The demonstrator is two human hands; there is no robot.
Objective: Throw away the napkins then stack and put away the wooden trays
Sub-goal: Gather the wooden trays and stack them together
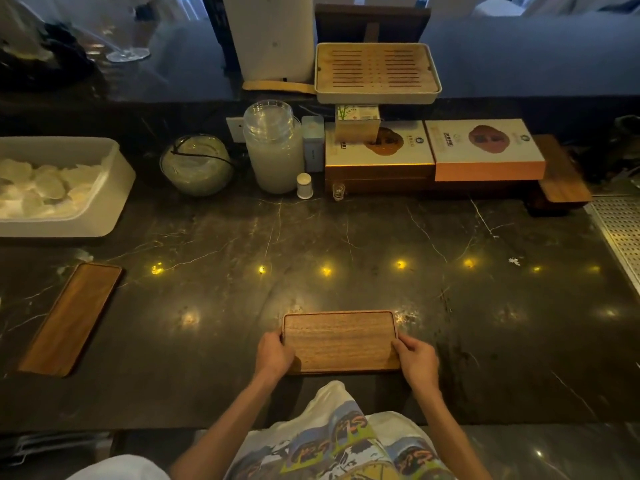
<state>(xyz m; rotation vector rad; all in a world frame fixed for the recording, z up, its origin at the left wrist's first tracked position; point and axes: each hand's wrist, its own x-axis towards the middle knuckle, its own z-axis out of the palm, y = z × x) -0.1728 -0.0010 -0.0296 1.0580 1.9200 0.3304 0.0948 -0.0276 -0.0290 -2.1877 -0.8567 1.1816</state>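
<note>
A rectangular wooden tray (341, 339) lies flat on the dark marble counter (311, 244) near its front edge. My left hand (273, 355) grips the tray's left short side and my right hand (417, 358) grips its right short side. A second, longer wooden tray (71, 318) lies at an angle at the counter's left. No napkin lies on either tray.
A white bin of pale pieces (100, 188) sits at the left. Along the back stand a glass bowl (195, 164), a tall glass jar (275, 147), boxes (485, 150), a slatted tea tray (377, 72) and a wooden board (561, 174). A perforated metal grate (620, 230) is on the right.
</note>
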